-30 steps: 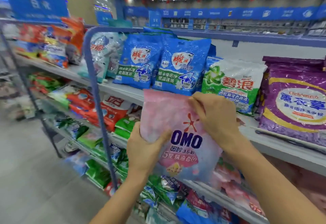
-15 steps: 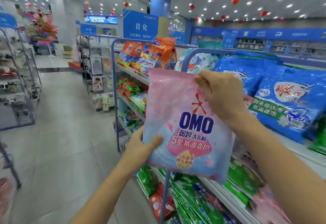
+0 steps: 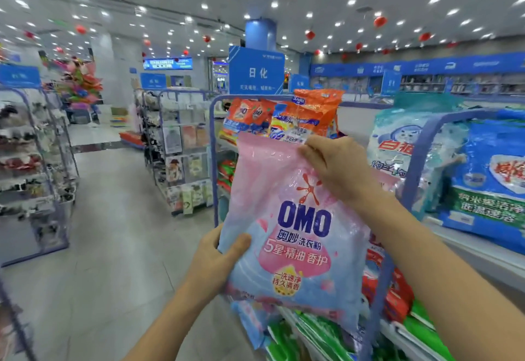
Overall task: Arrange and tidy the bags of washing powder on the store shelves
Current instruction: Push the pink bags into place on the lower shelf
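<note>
A pink-and-blue plastic bag of washing powder printed "OMO" [image 3: 295,227] is held upright in the air by both hands, its printed face turned toward the camera, in front of the store shelves rather than on one. Its lower left edge is gripped by the left hand [image 3: 213,261], with the thumb laid across the front and the fingers hidden behind. Its upper right corner is pinched by the right hand [image 3: 338,167], whose fingers are curled over the top seam. Behind the bag, orange plastic bags [image 3: 312,110] are stood on the top shelf, and a white-and-teal bag [image 3: 403,144] and a blue bag with a green band [image 3: 494,184] are seen to the right, beyond a rounded blue metal shelf frame [image 3: 412,167]. Green bags [image 3: 318,338] and red bags [image 3: 397,298] are stacked on lower shelves. A blue hanging sign [image 3: 257,72] is seen above the aisle.
</note>
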`<state>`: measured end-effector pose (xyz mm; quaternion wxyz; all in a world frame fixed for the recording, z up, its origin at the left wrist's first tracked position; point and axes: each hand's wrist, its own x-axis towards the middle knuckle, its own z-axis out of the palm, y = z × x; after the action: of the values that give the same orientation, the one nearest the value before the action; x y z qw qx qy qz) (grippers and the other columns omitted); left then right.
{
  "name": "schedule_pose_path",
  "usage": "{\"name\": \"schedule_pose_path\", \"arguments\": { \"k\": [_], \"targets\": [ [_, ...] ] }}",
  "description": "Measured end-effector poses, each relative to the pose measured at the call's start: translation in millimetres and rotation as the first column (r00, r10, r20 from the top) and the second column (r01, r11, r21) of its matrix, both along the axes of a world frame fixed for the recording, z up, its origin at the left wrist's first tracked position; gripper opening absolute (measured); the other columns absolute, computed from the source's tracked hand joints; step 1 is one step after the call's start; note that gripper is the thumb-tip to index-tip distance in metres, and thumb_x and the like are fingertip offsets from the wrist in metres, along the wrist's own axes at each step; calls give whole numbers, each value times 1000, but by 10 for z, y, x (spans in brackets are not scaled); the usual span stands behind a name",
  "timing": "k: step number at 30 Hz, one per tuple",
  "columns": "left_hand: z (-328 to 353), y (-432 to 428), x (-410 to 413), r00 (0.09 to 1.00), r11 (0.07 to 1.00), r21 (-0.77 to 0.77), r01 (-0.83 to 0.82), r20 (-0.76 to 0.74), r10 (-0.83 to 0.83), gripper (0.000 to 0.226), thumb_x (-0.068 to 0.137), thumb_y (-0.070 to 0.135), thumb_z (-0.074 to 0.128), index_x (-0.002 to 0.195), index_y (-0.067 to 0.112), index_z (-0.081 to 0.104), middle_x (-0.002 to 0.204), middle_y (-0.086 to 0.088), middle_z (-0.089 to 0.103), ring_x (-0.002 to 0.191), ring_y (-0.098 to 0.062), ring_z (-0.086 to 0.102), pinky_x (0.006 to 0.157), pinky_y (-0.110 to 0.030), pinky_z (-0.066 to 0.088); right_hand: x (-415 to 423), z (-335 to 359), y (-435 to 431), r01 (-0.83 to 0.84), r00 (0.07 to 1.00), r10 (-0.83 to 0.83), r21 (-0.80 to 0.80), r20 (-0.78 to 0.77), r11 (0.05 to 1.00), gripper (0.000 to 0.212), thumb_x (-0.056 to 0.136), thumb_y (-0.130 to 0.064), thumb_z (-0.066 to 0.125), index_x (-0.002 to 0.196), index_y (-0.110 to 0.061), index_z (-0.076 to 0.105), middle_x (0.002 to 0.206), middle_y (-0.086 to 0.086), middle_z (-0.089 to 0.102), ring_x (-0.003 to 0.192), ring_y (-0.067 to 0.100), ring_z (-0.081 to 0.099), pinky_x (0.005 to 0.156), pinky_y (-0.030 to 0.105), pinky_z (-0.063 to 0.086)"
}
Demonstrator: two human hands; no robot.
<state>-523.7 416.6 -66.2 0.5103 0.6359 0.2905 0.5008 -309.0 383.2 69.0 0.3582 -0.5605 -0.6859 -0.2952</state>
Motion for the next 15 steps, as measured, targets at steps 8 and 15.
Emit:
{"name": "schedule_pose_path", "arguments": {
  "k": [8, 15],
  "targets": [
    [-211, 1254, 125, 993, 990, -79, -113, 27, 116, 6, 79, 14, 69, 82, 9, 69, 68, -1, 74, 55, -11, 69, 45, -18, 50, 143, -209, 872, 29, 950, 56, 266, -307, 963, 37, 89, -39, 53, 114, -12, 58, 104, -3, 62, 95, 13, 53, 83, 25, 41],
    [50, 2503, 796, 991, 990, -124, -68, 107, 81, 14, 85, 20, 63, 79, 7, 65, 59, -2, 71, 46, -13, 66, 38, -21, 48, 869, -869, 1601, -121, 478, 160, 116, -864, 986, 44, 88, -14, 63, 122, -27, 38, 117, -9, 49, 109, 11, 51, 88, 22, 43]
  ]
}}
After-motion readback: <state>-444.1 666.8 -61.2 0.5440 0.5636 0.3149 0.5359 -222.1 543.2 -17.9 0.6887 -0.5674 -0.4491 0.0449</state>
